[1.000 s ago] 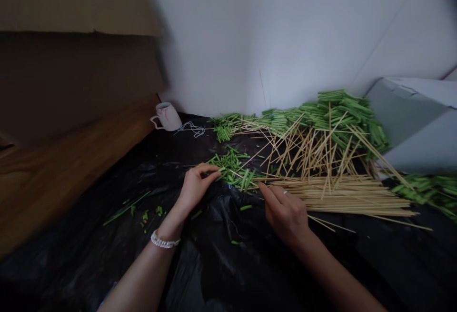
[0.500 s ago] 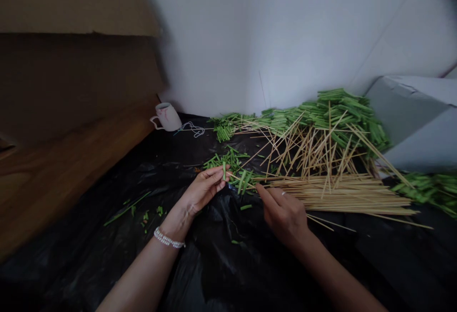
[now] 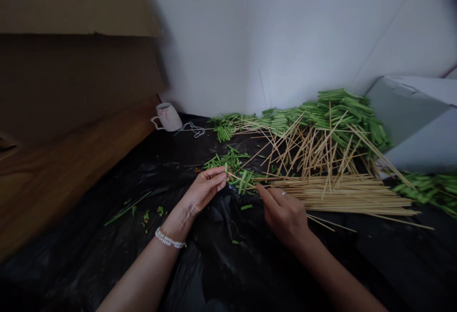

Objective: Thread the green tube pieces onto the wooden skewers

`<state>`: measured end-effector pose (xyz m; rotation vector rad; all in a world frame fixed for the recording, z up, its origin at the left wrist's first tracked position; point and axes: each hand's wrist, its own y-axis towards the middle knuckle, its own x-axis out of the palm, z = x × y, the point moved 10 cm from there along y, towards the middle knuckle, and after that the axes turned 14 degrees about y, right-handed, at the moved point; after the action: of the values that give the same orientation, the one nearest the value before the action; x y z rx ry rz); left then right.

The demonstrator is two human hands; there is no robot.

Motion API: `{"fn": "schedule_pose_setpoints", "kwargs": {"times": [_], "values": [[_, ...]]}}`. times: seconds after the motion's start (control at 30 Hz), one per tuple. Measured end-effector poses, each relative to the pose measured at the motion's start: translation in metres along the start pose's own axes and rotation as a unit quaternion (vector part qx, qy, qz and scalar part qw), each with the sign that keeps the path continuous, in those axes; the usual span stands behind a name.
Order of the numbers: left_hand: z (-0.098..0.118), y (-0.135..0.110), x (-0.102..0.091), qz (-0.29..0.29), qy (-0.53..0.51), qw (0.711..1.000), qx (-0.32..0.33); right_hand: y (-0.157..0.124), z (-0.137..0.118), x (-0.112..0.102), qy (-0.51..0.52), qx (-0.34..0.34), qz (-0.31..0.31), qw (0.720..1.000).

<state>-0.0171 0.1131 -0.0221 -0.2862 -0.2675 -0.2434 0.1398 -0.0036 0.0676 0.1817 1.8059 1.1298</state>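
Observation:
My left hand, with a beaded bracelet at the wrist, pinches a short green bean piece between thumb and fingers. A thin bamboo skewer runs from that piece toward my right hand, which is closed around its other end and wears a ring. Whether the tip has pierced the bean is too small to tell. Just behind the skewer lie several cut bean pieces, with a loose heap of more beyond my left fingertips.
Beside my right hand lies a stack of bare skewers. Behind it, skewers threaded with bean pieces are piled against the wall. A white mug and white string stand at the back left. Black plastic sheeting covers the surface.
My left fingers have shifted slightly on the bean piece, which sits a touch farther right. My right hand has hardly moved.

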Motion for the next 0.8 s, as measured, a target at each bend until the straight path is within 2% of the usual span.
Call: {"fn": "schedule_pose_setpoints", "kwargs": {"times": [0.6,0.8], "values": [[0.0010,0.0016,-0.0070,0.033,0.049,0.998,0.005,0.0011,-0.0024,0.0031,-0.034,0.001,-0.027,0.999],[-0.0020,0.0013,-0.0057,0.025,0.065,0.998,0.000,0.0021,-0.0054,0.0026,-0.029,-0.002,-0.022,0.999]]}}
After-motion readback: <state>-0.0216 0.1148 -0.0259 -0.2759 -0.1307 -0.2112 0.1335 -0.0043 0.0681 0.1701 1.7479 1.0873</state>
